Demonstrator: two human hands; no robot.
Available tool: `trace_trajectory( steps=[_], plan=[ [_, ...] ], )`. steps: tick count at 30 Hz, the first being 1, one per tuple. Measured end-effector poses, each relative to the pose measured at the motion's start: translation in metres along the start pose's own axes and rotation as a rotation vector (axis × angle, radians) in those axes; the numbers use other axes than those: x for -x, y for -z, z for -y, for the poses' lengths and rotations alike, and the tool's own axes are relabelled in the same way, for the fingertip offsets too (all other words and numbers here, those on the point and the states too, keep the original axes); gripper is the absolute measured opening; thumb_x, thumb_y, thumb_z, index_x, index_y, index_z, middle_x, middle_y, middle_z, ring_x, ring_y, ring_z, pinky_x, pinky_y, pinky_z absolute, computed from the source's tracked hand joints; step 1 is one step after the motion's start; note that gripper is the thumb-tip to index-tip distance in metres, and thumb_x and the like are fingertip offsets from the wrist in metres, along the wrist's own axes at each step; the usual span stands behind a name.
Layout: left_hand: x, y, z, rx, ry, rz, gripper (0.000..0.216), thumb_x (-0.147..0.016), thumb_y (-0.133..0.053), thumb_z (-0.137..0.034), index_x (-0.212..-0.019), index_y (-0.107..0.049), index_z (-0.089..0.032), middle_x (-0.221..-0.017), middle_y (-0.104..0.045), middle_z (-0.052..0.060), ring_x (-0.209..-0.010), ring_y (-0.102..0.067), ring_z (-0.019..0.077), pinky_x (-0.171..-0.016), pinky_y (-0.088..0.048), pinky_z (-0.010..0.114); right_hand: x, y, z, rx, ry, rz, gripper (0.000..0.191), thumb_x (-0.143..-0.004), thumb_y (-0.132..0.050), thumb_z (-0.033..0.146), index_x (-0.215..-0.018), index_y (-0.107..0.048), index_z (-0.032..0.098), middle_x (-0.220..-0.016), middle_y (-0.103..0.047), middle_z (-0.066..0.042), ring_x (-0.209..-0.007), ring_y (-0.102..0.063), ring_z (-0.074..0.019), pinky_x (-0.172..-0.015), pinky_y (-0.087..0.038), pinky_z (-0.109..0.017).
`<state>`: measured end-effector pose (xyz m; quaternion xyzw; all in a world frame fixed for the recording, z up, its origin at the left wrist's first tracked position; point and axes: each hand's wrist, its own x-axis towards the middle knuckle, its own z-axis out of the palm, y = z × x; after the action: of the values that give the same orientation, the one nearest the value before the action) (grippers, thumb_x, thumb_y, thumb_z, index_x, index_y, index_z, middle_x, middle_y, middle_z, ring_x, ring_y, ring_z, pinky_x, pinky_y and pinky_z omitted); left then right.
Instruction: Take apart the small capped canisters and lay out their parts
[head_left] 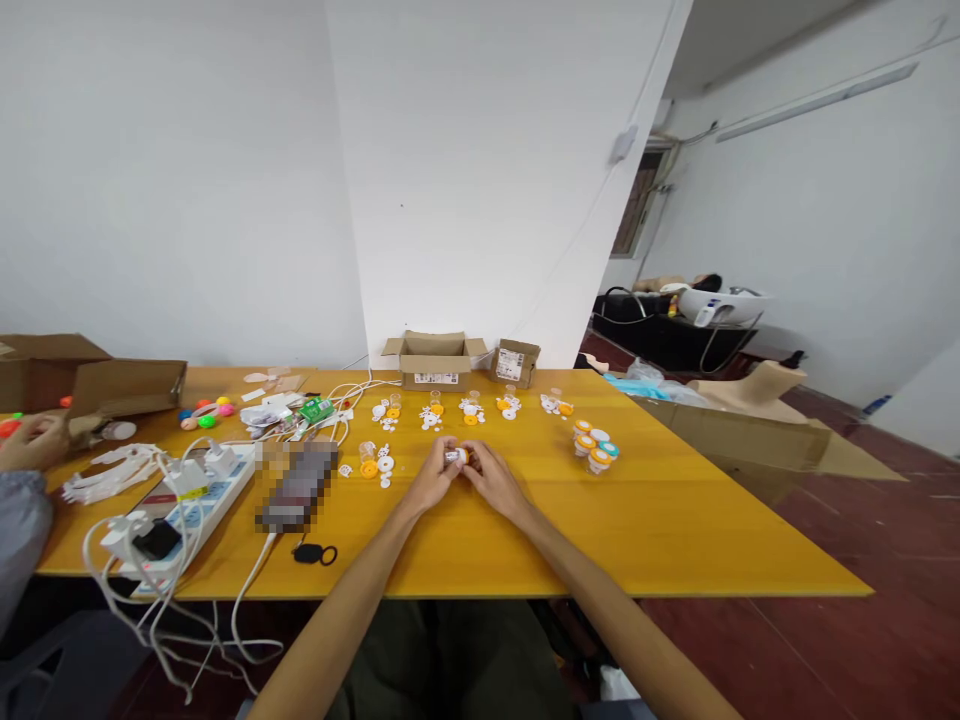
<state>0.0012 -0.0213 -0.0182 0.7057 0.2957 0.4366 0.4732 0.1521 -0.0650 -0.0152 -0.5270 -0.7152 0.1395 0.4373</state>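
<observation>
Between my fingertips, over the middle of the yellow table, is a small clear plastic jar (453, 456) with white parts inside and an orange-and-white end toward the right. My left hand (433, 482) is closed around its left side. At the orange end, the fingers of my right hand (491, 482) are closed on the same jar, hiding part of it. Just beyond my hands lie small groups of white gear-like pieces, clear cups and orange lids (470, 420). Another such group with an orange lid (368, 469) lies left of my hands.
Several capped jars (596, 447) stand together on the right. Two cardboard boxes (435, 372) (515, 363) sit against the wall. To the left are a phone-like device (301, 485), a power strip (225, 500), cables and colored balls (207, 422). A co-worker's hand (36, 440) is at far left.
</observation>
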Motion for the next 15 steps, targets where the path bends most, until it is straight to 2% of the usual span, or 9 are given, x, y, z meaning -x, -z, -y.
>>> trace_trajectory(
  steps=[4,10,15],
  plan=[
    [-0.0004,-0.0004,0.001,0.036,0.038,0.023,0.038,-0.076,-0.069,-0.031,-0.111,-0.055,-0.023,-0.109,-0.063,0.005,-0.102,-0.06,0.0212,-0.094,-0.045,0.034,0.0005,-0.0009,-0.0023,-0.063,-0.053,-0.013,0.017,-0.082,-0.055,0.023,-0.098,-0.058,0.023,-0.094,-0.069,-0.003,-0.081,-0.065,-0.0187,-0.079,-0.052,-0.033],
    [0.0005,0.0,-0.0054,-0.036,-0.011,0.015,0.022,-0.077,-0.064,-0.025,-0.098,-0.062,-0.022,-0.101,-0.067,0.003,-0.096,-0.061,0.0201,-0.092,-0.046,0.033,0.0008,-0.003,-0.0058,-0.091,-0.046,-0.052,0.014,-0.083,-0.056,0.031,-0.094,-0.06,0.024,-0.092,-0.069,-0.003,-0.083,-0.065,-0.0189,-0.078,-0.052,-0.033],
    [0.0012,-0.0003,-0.0084,-0.046,-0.013,0.002,0.02,-0.075,-0.065,-0.025,-0.094,-0.064,-0.021,-0.095,-0.068,0.003,-0.09,-0.062,0.0198,-0.088,-0.047,0.032,0.0008,-0.0038,-0.0081,-0.107,-0.055,-0.045,0.014,-0.082,-0.057,0.032,-0.092,-0.059,0.023,-0.091,-0.069,-0.003,-0.081,-0.065,-0.019,-0.076,-0.053,-0.033]
  ],
)
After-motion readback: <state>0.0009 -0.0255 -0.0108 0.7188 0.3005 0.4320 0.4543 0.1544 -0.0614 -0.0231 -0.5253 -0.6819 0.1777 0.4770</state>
